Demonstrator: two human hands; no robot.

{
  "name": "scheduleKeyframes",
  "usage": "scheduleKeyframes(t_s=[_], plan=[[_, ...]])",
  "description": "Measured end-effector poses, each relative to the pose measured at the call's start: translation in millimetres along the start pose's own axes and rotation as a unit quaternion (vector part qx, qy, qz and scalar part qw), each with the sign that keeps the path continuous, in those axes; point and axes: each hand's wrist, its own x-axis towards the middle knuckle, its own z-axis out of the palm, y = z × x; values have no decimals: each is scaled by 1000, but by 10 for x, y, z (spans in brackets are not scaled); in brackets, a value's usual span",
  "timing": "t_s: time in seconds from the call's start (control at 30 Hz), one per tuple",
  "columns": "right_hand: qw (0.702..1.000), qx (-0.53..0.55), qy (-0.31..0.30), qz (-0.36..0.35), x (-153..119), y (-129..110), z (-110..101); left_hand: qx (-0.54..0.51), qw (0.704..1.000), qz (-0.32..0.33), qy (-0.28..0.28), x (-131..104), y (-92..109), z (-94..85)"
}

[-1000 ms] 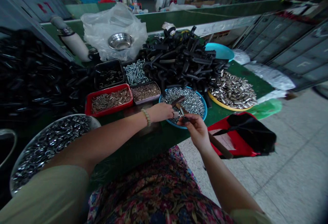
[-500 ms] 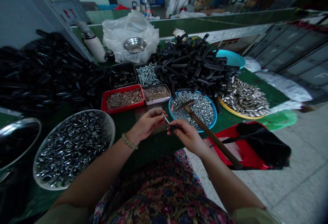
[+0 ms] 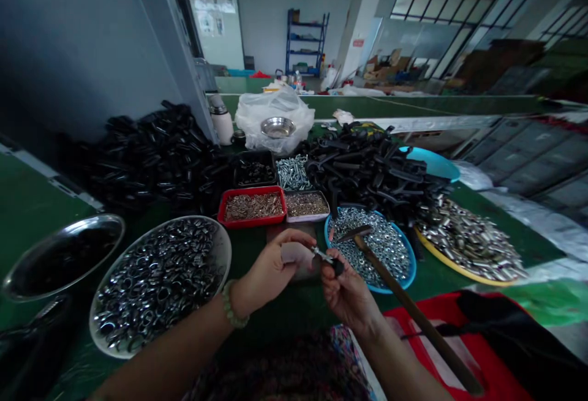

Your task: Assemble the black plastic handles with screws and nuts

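Over the middle of the bench my hands meet at a small silver bolt (image 3: 323,256). My left hand (image 3: 271,269), a beaded bracelet at its wrist, is closed with the fingertips at the bolt's left end. My right hand (image 3: 346,297) pinches the other end, where a small dark knob-like piece (image 3: 337,266) sticks out; whether it is joined to the bolt is unclear. Just right of them, a blue basin (image 3: 410,275) of small shiny nuts has a hammer (image 3: 404,294) lying across it. Beyond my hands are a red tray (image 3: 252,223) of coppery pins and a pale tray (image 3: 305,218) of tiny parts.
Black plastic parts (image 3: 367,162) are heaped behind the basins, with another dark heap (image 3: 160,156) at left. A white basin (image 3: 225,248) holds chrome rings. At right are a yellow basin (image 3: 452,261) of metal sleeves and a red bag (image 3: 432,346). A thermos (image 3: 222,125) stands behind.
My view has tilted up, so the bench sits lower. The left hand has turned, showing more of its back, and the dark piece in my right hand shows more clearly.
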Motion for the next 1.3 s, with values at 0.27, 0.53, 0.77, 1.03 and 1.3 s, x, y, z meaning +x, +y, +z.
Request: scheduleKeyframes(t_s=[0.27,0.53,0.77,1.03,1.3], plan=[[979,-205,0,-8,-39,10,-73,-147,981,-122,-24,-118,30,-180],[948,-312,51,-31,29,101,-250,-190,964,-128,-132,-118,117,-421],[961,-251,108,-31,103,109,-283,431,824,-310,199,139,-760,-1930],[965,-246,91,-12,248,235,-188,407,849,-334,43,105,-1131,-2354],[977,-192,96,-8,274,203,-128,323,901,-259,131,26,-1128,-2627]])
